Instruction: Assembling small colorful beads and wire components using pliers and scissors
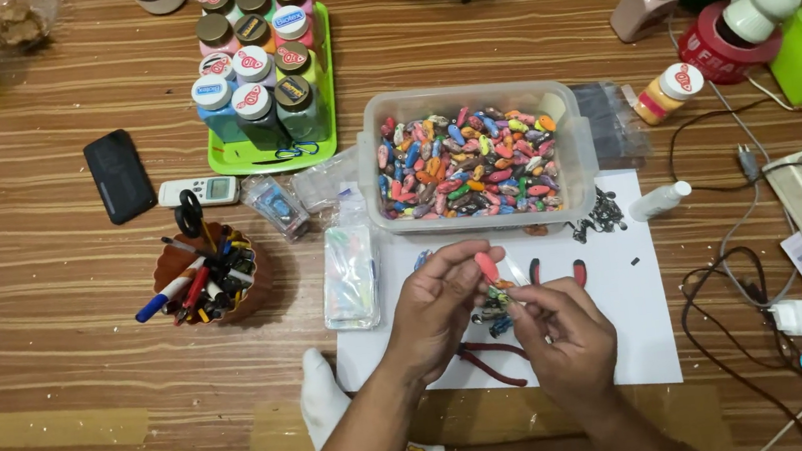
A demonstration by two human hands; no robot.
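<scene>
Nearest me, my left hand [440, 307] is pinched shut on a salmon-pink oval bead [487, 266], thumb and forefinger gripping its lower end. My right hand [564, 333] is closed too, fingertips pressed on the top of a short strand of mixed-colour beads [498, 310] that hangs between the two hands. The hands almost touch; the pink bead sits just above the right fingertips.

Bead orientation: long axis close to upright, tipped slightly toward the left hand, free end pointing away from me. The strand below runs roughly along the same line. I cannot make out any thread or wire at this resolution, so whether the pink bead is already on the strand is uncertain.

Judgement on technique: keep the bead's long axis in line with the strand's end, hold the right fingertips steady close to that end, and let the left pinch do the fine turning; a grip low on the bead leaves the bore clear.

Under the right hand lie red-handled pliers [492, 361] on a white paper sheet [634, 330]. Just beyond the left hand lies a clear flat packet [350, 277]. Past both hands stands a clear plastic tub [574, 150] full of similar multicolour beads. Further off to the left: a brown pen cup [252, 288], and a green tray [252, 157] of capped jars.
</scene>
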